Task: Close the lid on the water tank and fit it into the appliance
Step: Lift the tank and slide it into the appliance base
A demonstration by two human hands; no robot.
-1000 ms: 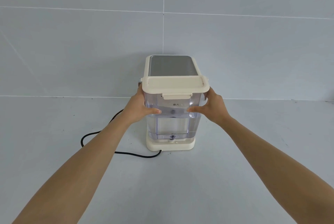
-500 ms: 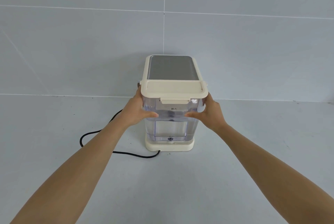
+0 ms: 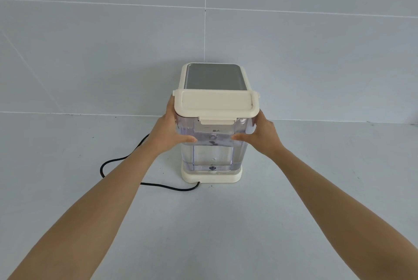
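Observation:
A clear plastic water tank [image 3: 212, 155] stands upright on the cream base [image 3: 212, 177] of the appliance, pressed against its front. A cream lid [image 3: 216, 105] lies flat and closed on the tank, its front latch tab down. Behind it rises the appliance body with a grey metal top [image 3: 216, 76]. My left hand [image 3: 169, 133] grips the tank's left side with the thumb across the front. On the tank's right side, my right hand [image 3: 260, 136] holds it the same way.
A black power cord [image 3: 117, 162] loops over the grey surface to the left of the appliance and enters the base at the front. A grey tiled wall stands close behind the appliance.
The tank has come down and moved back toward the appliance. It now sits lower on the base, with both hands still on its sides.

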